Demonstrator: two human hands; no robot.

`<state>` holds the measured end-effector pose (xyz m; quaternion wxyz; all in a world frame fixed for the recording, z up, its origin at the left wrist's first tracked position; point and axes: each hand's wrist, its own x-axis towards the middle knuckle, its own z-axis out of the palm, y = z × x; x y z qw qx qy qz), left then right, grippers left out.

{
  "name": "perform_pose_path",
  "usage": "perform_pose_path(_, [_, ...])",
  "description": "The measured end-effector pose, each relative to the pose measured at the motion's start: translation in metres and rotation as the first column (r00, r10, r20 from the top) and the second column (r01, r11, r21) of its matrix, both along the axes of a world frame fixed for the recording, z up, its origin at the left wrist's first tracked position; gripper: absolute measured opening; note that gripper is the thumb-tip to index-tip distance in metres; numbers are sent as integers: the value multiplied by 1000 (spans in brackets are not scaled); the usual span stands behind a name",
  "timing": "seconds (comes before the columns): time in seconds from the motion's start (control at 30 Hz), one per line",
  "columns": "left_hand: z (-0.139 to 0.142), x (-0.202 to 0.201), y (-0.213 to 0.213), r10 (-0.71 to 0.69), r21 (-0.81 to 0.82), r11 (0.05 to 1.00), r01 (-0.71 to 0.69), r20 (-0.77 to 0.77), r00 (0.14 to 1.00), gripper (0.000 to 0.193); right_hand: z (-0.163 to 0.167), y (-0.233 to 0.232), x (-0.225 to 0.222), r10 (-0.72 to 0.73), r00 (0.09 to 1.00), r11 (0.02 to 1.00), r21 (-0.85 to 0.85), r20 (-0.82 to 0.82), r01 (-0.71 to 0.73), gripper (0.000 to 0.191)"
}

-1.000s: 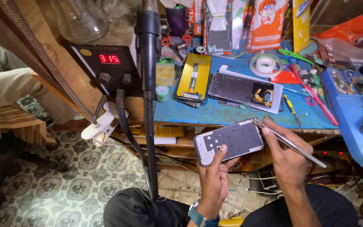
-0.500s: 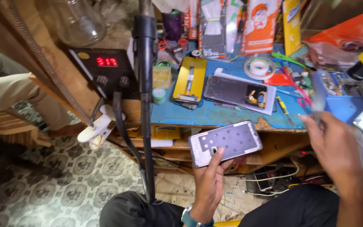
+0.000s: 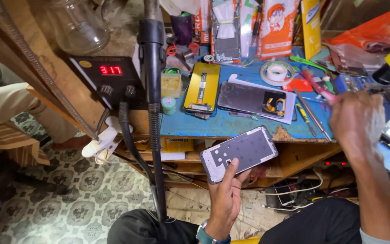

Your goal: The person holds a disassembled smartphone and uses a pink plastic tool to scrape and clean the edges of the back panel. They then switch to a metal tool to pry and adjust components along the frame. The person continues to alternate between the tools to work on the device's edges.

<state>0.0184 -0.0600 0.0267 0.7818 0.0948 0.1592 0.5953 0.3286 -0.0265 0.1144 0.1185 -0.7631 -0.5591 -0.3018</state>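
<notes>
My left hand (image 3: 225,194) holds a grey phone frame (image 3: 240,153) flat, below the front edge of the blue workbench (image 3: 231,127); my thumb rests on its lower edge. My right hand (image 3: 356,122) is blurred, seen from the back, over the right side of the bench. Its fingers curl down over the end of a pink-handled tool (image 3: 317,86) lying there; I cannot see whether they grip it. A dark phone panel (image 3: 249,98) lies on white paper, and a yellow-backed display (image 3: 201,88) lies beside it.
A black heat station with red digits (image 3: 109,72) stands at the left of the bench, and a black hose and handle (image 3: 152,54) hang in front of it. A tape roll (image 3: 277,72), small screwdrivers (image 3: 304,113), packets and a glass jar (image 3: 78,27) crowd the bench. Another person's leg (image 3: 5,104) is at left.
My right hand left the phone frame and swung up and right over the bench; the metal tool it held is no longer visible. My left hand kept holding the frame.
</notes>
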Motion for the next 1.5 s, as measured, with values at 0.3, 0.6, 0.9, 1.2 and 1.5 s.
perform_pose_path(0.3, [-3,2,0,8,-4,1000,-8,8,1000,37,21,-95,-122,307,947,940,186,-98,-285,20])
perform_pose_path(0.6, [-3,7,-3,69,16,997,-69,17,997,37,-26,-107,-181,160,987,986,59,-12,-159,59])
perform_pose_path(0.9, [-4,9,-7,70,-4,998,-70,-14,997,33,-23,-108,-164,141,989,990,7,-35,-141,64])
perform_pose_path(1.2, [0,10,-6,94,22,995,-94,10,996,35,-26,-113,-182,68,998,998,3,4,-68,72])
perform_pose_path(1.5, [-8,14,-1,86,-2,996,-86,13,996,36,-41,-117,-174,41,997,998,-40,-63,-43,73])
